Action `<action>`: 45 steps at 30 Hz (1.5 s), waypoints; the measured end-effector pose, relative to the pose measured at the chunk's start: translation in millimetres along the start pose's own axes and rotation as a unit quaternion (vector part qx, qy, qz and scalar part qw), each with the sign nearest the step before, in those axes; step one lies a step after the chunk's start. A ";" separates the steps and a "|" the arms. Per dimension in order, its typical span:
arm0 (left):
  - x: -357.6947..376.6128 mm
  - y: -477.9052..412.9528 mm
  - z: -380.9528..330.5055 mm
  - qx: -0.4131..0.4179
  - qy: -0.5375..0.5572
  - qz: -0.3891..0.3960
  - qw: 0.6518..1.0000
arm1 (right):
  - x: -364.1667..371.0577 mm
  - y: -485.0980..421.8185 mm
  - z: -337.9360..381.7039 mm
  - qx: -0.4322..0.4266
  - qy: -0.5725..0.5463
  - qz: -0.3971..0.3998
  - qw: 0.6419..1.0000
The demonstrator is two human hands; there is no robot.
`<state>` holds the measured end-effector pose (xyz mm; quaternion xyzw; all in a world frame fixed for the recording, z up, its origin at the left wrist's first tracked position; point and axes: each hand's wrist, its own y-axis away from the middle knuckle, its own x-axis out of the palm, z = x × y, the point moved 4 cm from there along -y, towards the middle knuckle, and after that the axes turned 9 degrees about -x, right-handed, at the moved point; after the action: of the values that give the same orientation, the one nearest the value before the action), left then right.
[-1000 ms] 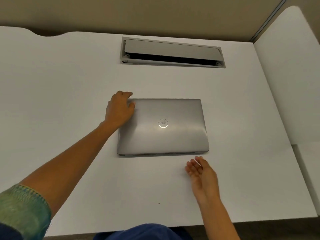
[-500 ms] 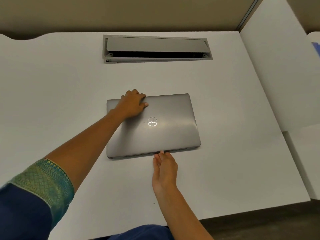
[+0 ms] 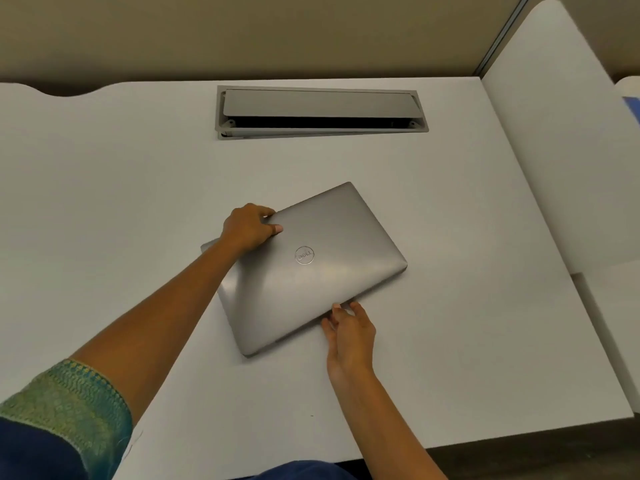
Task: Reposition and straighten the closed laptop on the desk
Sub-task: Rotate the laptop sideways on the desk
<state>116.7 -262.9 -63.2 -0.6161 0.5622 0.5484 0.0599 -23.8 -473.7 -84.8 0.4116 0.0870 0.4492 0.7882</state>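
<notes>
A closed silver laptop with a round logo lies in the middle of the white desk, turned counter-clockwise so that its far right corner points toward the back. My left hand grips its far left edge, thumb on the lid and fingers curled over the rim. My right hand holds the near edge, with fingertips tucked under the laptop's front. My left forearm hides the laptop's left corner.
A grey cable hatch with its flap raised is set into the desk behind the laptop. A white divider panel rises along the right side. The desk's front edge runs close to my body.
The laptop has rotated counter-clockwise from nearly square to clearly skewed. My right hand moved from beside the front edge to grip it, and my left hand took hold of the far edge.
</notes>
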 end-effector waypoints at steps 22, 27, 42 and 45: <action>40.0 84.9 73.5 -0.148 0.232 -0.068 0.959 | 52.3 -94.2 117.0 -0.078 0.460 0.180 0.866; 45.2 85.7 74.9 -0.154 0.237 -0.069 0.957 | 49.4 -100.8 118.3 -0.095 0.476 0.181 0.855; -21.3 2.2 -8.7 0.133 -0.015 -0.144 0.981 | -45.2 37.8 32.8 -0.017 0.102 0.023 0.994; -18.2 -22.5 -42.7 0.173 -0.079 -0.102 0.977 | -54.8 56.1 -9.9 0.137 0.011 -0.038 0.990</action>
<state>164.0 -272.9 -45.2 -0.6050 0.5764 0.4812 0.2650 -96.4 -496.3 -63.1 0.5076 0.1720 0.4071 0.7397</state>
